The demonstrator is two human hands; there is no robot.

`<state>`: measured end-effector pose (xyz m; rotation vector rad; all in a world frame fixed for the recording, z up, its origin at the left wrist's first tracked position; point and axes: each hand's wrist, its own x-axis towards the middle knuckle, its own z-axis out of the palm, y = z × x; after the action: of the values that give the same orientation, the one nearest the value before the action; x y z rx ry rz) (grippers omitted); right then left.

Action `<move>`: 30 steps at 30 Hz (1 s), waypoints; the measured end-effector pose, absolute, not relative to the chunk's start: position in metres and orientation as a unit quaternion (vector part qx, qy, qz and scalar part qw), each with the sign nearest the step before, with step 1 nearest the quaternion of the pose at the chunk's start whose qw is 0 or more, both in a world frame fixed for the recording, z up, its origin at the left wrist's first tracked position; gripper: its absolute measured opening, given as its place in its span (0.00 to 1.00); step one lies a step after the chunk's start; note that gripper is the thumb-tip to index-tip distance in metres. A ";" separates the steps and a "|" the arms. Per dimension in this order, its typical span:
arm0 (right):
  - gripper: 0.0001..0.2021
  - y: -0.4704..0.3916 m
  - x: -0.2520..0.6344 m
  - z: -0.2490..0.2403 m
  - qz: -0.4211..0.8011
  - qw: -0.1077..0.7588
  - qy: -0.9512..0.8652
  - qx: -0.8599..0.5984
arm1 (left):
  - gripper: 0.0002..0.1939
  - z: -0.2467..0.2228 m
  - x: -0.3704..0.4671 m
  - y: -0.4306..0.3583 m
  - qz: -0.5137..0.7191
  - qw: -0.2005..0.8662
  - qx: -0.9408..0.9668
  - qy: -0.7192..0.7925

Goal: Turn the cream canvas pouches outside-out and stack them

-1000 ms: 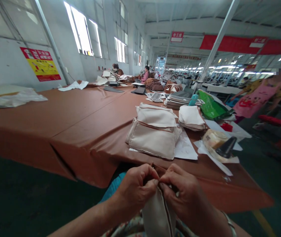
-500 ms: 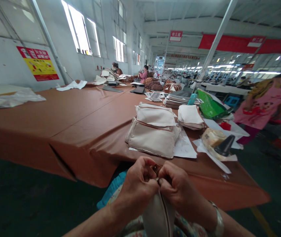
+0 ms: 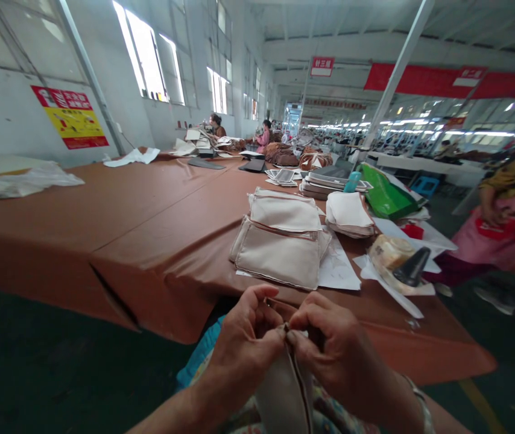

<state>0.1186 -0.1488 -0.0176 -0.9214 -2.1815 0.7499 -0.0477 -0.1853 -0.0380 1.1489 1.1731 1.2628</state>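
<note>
My left hand (image 3: 251, 343) and my right hand (image 3: 330, 343) meet above my lap, just in front of the table edge. Each pinches one side of the upper end of a beige fabric piece (image 3: 280, 392). A dark line, perhaps a zipper or seam, runs down its middle. Between the fingers a brown strip shows behind the pinched end. Beyond my hands lies a stack of beige pieces with dark edging (image 3: 280, 256) on white paper (image 3: 341, 265). A smaller stack of pale pieces (image 3: 348, 212) is to its right.
The table (image 3: 117, 211) has a brown cover. At its right are a tape roll (image 3: 391, 252), a black cone (image 3: 412, 267) and a green bag (image 3: 386, 193). A person in a pink apron (image 3: 511, 232) stands beyond the right edge. Two other people sit far back.
My hands are slightly farther apart at the knuckles, and the right one has turned a little. More of the brown strip shows. The person in the apron has moved right.
</note>
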 end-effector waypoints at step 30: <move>0.09 -0.128 0.124 -0.008 0.553 0.220 -0.766 -0.242 | 0.27 -0.015 -0.052 -0.184 0.521 0.507 0.537 0.429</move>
<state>0.1236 -0.1283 -0.0077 -0.6679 -2.1192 1.5293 -0.0522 -0.1844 -0.0145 1.2947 1.0332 1.2554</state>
